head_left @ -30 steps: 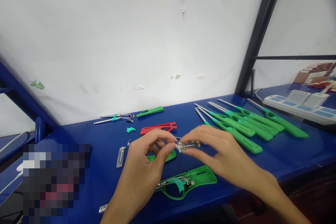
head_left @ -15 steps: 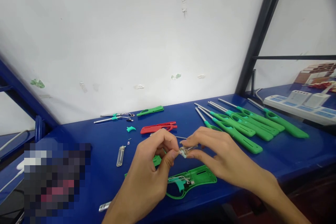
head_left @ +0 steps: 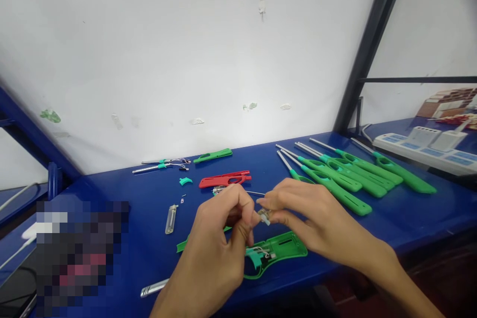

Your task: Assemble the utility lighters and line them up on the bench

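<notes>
My right hand (head_left: 309, 213) pinches a small clear part with a pale tip (head_left: 264, 216) between thumb and fingers. At the part's left side, my left hand (head_left: 223, 233) has its thumb and fingers pressed together; whatever they hold is too small to make out. Below both hands lies an open green lighter shell (head_left: 286, 249) with a teal trigger (head_left: 255, 258) and white wires inside, partly hidden by my left hand. Behind my left hand are a red shell (head_left: 219, 180) and a metal piece with a thin rod. A clear fuel tank (head_left: 171, 219) lies to the left.
Several green lighters (head_left: 346, 194) lie at the right. Metal tubes with wires (head_left: 152, 169), a green shell (head_left: 213, 155) and a teal piece (head_left: 185, 181) are at the back. A white power strip (head_left: 428, 151) stands far right; a pixelated dark object (head_left: 82, 253) is at left.
My left hand has shifted slightly right, uncovering more of the metal piece behind it. The clear part between my hands has turned and moved slightly right.
</notes>
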A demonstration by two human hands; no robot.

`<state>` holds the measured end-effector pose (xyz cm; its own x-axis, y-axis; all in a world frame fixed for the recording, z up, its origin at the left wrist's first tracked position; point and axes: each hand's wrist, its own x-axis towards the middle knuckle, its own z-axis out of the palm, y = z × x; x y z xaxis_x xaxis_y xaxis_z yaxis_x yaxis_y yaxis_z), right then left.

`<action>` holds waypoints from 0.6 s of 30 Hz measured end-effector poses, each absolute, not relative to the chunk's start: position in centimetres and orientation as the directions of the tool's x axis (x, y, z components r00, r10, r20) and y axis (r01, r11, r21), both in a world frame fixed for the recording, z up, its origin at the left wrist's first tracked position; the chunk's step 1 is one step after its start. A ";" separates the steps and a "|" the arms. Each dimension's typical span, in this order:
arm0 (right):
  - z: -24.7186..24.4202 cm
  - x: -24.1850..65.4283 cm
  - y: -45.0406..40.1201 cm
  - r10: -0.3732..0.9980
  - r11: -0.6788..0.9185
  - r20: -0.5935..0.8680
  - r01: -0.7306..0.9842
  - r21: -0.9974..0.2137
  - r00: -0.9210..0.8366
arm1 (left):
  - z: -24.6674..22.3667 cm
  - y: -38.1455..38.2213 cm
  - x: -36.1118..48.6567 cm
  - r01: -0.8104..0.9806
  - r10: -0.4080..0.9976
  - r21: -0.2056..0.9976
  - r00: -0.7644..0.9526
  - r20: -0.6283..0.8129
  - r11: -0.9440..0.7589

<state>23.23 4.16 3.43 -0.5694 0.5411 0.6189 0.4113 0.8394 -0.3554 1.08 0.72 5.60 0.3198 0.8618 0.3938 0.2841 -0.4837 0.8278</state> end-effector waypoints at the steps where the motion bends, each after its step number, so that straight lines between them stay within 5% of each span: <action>1: 3.5 23.3 4.2 0.563 0.825 0.609 0.429 -0.368 -0.559 | 5.7 0.9 1.0 0.272 0.872 0.844 0.316 0.374 -0.461; 5: 4.1 23.8 4.0 0.652 0.756 0.555 0.501 -0.421 -0.517 | 5.8 1.4 0.4 0.423 0.878 0.769 0.266 0.399 -0.478; 9: 4.9 24.5 3.3 0.696 0.707 0.582 0.540 -0.457 -0.420 | 4.3 1.3 0.1 0.643 0.803 0.507 0.320 0.503 -0.574; 12: 4.8 24.7 2.7 0.722 0.674 0.595 0.553 -0.489 -0.354 | 2.0 0.5 0.3 0.649 0.723 0.351 0.487 0.490 -0.675; 18: 1.2 24.5 1.9 0.778 0.627 0.518 0.499 -0.598 -0.357 | -1.5 -0.5 0.1 0.652 0.694 0.273 0.567 0.445 -0.707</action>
